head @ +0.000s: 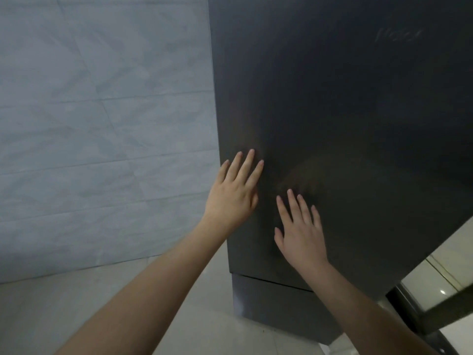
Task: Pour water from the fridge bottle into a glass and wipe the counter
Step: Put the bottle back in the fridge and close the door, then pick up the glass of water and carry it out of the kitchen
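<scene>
A tall dark grey fridge (345,111) fills the right of the head view, its door closed and a faint brand mark near the top right. My left hand (234,190) lies flat with straight fingers against the door near its left edge. My right hand (299,231) lies flat lower and to the right on the same door, fingers spread. Both hands hold nothing. No bottle, glass or counter is in view.
A pale grey tiled wall (102,137) stands to the left of the fridge. Light floor tiles (102,303) run below it. A dark frame or table edge (435,311) crosses the bottom right corner beside the fridge base.
</scene>
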Available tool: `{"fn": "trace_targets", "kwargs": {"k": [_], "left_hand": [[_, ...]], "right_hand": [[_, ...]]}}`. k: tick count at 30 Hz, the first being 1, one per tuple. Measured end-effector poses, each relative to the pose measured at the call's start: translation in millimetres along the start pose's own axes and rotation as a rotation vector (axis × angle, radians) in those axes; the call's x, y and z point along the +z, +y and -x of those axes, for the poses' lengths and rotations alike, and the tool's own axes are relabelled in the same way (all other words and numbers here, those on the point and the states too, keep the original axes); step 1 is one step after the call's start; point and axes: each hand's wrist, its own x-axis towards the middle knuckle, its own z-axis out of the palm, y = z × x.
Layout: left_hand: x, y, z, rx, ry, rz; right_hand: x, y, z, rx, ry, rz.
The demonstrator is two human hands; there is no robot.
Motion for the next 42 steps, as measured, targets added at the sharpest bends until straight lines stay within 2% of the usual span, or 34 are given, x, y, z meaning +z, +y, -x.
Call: {"fn": "trace_targets", "kwargs": {"k": [6, 13, 17, 25, 32, 42], "left_hand": [[24, -3, -10, 0.006, -0.109, -0.029], [26, -2, -9, 0.007, -0.117, 0.008], [18, -4, 4, 0.006, -0.102, 0.027], [24, -17, 69, -0.049, -0.264, 0.011], [29, -27, 135, -0.158, -0.298, 0.012], [38, -59, 227, -0.322, -0.403, 0.041]], "right_hand": [[0, 14, -10, 0.036, -0.093, 0.077], [-7, 11, -11, 0.02, -0.123, 0.058], [-16, 11, -9, 0.018, -0.216, 0.0], [-17, 2, 9, -0.075, -0.259, -0.07], [1, -28, 22, -0.23, -0.374, -0.128], [23, -97, 45, -0.394, -0.36, -0.176]]}}
